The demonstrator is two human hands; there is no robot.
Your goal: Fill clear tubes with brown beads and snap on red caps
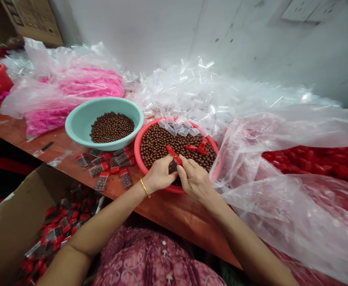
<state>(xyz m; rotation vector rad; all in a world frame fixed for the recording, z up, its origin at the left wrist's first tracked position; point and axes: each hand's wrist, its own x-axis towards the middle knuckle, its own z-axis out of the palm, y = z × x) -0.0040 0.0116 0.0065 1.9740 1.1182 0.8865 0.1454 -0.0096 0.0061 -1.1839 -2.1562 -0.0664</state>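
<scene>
Over the front of a red basin (138,153) full of small brown balls (156,143), both my hands meet on one small clear box with a red flip lid (176,160). My left hand (161,173) has its fingers closed round the box, whose lower part they partly hide. From the other side, my right hand (195,176) pinches it near the red cap. The lid's flap stands up, tilted to the left. On the balls lie several empty clear boxes (178,127) by the far rim and loose red lids (202,147) at the right.
Left of the basin are a turquoise bowl (78,137) of brown balls and several filled boxes (102,180). A cardboard carton (16,226) below holds more. Clear empties (191,87) pile up behind; bags of pink pieces (90,83) and red lids (313,161) lie either side.
</scene>
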